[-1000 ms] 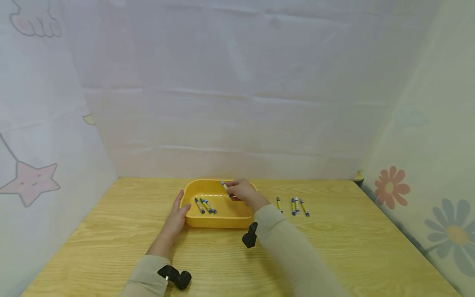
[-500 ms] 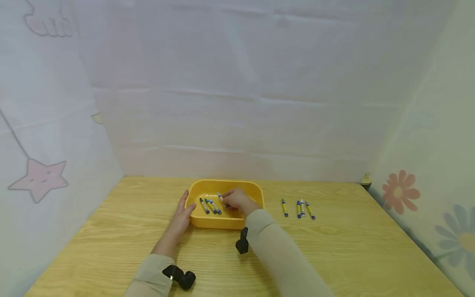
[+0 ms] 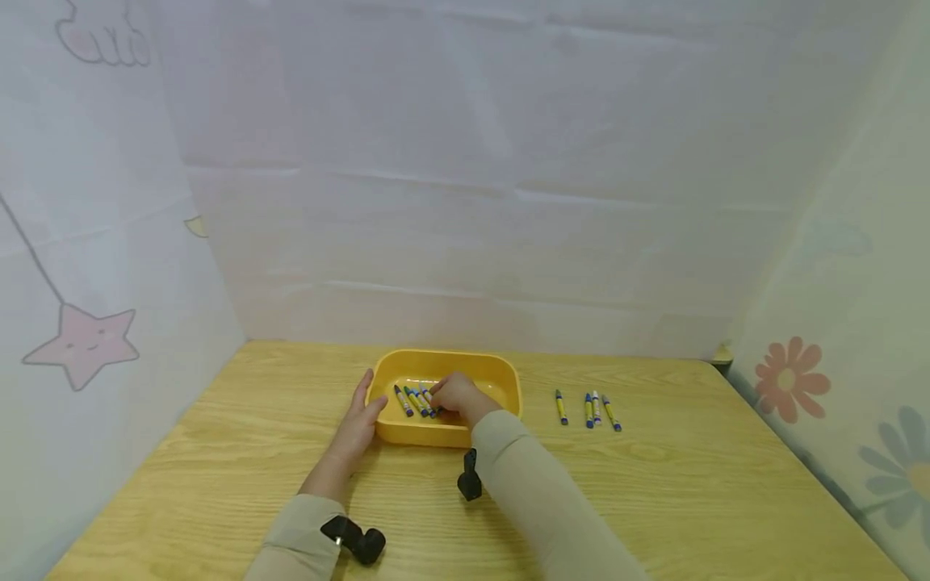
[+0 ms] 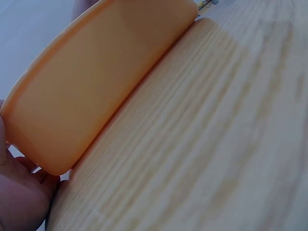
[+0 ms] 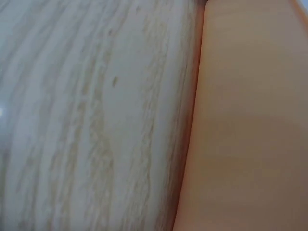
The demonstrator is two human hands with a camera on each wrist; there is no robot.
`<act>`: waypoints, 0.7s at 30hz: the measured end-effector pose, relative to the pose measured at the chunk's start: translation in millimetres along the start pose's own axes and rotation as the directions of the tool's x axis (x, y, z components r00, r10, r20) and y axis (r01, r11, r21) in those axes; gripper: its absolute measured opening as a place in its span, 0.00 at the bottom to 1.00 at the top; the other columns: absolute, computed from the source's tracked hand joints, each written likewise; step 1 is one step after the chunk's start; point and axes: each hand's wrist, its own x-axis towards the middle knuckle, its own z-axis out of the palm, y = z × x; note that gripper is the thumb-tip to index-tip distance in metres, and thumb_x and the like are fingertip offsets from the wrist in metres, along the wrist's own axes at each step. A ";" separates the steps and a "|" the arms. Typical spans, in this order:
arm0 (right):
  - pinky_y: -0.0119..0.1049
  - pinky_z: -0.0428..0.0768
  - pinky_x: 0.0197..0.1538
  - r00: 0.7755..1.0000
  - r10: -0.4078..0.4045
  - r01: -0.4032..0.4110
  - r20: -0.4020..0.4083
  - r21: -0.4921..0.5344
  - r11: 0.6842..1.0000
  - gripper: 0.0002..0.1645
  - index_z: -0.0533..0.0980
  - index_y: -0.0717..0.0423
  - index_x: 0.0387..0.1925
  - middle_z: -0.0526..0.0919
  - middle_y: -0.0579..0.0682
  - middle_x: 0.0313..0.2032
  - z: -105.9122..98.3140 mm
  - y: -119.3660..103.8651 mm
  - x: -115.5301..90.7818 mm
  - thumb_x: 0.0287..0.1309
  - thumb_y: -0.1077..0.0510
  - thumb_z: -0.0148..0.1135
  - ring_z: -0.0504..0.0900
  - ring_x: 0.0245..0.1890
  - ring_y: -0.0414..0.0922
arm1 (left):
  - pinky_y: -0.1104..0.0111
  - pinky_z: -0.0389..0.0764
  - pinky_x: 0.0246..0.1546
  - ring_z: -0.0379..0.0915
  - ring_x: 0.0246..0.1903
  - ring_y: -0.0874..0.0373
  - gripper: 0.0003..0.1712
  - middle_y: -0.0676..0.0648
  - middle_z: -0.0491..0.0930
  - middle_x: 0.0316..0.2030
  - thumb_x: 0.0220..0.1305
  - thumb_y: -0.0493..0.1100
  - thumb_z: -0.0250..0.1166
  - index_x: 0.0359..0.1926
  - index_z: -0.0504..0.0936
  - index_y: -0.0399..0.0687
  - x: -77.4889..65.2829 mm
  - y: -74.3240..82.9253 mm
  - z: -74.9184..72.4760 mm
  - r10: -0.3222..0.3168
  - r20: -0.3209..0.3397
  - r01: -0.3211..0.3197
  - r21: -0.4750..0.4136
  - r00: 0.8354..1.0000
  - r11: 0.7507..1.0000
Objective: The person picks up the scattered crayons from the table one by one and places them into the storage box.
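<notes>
A yellow plastic tray stands on the wooden table. My left hand holds its left end, thumb at the rim and fingers along the outside; the left wrist view shows part of this hand at the tray's corner. Inside the tray, my right hand pinches a crayon low over the tray floor, its lower end partly hidden by the fingers. Several crayons lie side by side just left of it. The right wrist view catches only the tray's outer wall and the table.
To the right of the tray, several more crayons lie on the wooden table, with one yellow-wrapped crayon a little apart. Printed cloth walls enclose the table's back and sides.
My right hand has come down and left into the tray, bringing its crayon beside the others there. The left hand keeps its hold on the tray. The head view has shifted slightly.
</notes>
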 end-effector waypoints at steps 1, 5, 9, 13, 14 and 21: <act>0.26 0.78 0.23 1.000 0.000 0.000 0.000 -0.007 1.000 0.18 0.82 0.65 0.49 0.84 0.59 0.47 0.1 0.6 0.3 0.55 0.69 0.63 0.76 0.22 0.39 | 0.40 0.34 0.74 0.25 0.76 0.36 0.37 0.38 0.32 0.78 0.78 0.46 0.42 0.79 0.34 0.56 0.2 -0.7 0.2 -0.001 0.001 0.001 -0.002 1.000 1.000; 0.29 0.81 0.26 1.000 -0.006 0.007 0.003 -0.043 0.999 0.17 0.82 0.64 0.50 0.84 0.59 0.48 -0.4 1.9 0.5 0.57 0.67 0.64 0.77 0.23 0.40 | 0.40 0.35 0.74 0.26 0.76 0.36 0.38 0.38 0.32 0.78 0.77 0.46 0.43 0.79 0.34 0.56 1.3 -1.1 0.2 0.001 -0.005 -0.001 -0.004 1.000 1.000; 0.30 0.82 0.27 1.000 -0.008 0.008 -0.001 -0.064 0.998 0.17 0.82 0.63 0.49 0.85 0.60 0.47 -2.4 1.2 -0.6 0.57 0.66 0.65 0.79 0.22 0.41 | 0.41 0.35 0.74 0.26 0.76 0.36 0.38 0.38 0.32 0.78 0.77 0.46 0.43 0.79 0.34 0.56 1.7 -0.2 1.1 -0.005 -0.005 0.005 -0.009 1.000 1.000; 0.29 0.79 0.27 1.000 -0.009 0.008 -0.018 -0.043 0.999 0.18 0.82 0.62 0.51 0.85 0.58 0.46 -4.9 0.1 -2.9 0.58 0.65 0.63 0.74 0.21 0.39 | 0.41 0.35 0.74 0.26 0.76 0.36 0.37 0.38 0.31 0.78 0.77 0.46 0.42 0.79 0.34 0.56 0.6 0.1 1.3 -0.014 0.003 0.014 -0.003 1.000 1.000; 0.29 0.77 0.27 1.000 -0.009 0.009 -0.022 -0.027 1.000 0.19 0.81 0.62 0.52 0.85 0.57 0.46 -5.6 0.1 -3.4 0.58 0.64 0.62 0.72 0.20 0.39 | 0.40 0.35 0.74 0.26 0.76 0.36 0.38 0.38 0.31 0.78 0.77 0.46 0.42 0.79 0.34 0.56 0.4 0.1 0.9 -0.016 0.003 0.016 -0.001 1.000 1.000; 0.39 0.83 0.41 0.999 -0.028 0.029 -0.018 0.086 0.996 0.20 0.78 0.62 0.56 0.82 0.58 0.51 -17.8 1.3 -10.3 0.62 0.62 0.60 0.77 0.33 0.44 | 0.39 0.34 0.73 0.25 0.76 0.34 0.38 0.38 0.30 0.78 0.77 0.47 0.42 0.79 0.33 0.56 -0.8 1.8 0.1 -0.010 0.007 0.010 0.000 1.000 1.000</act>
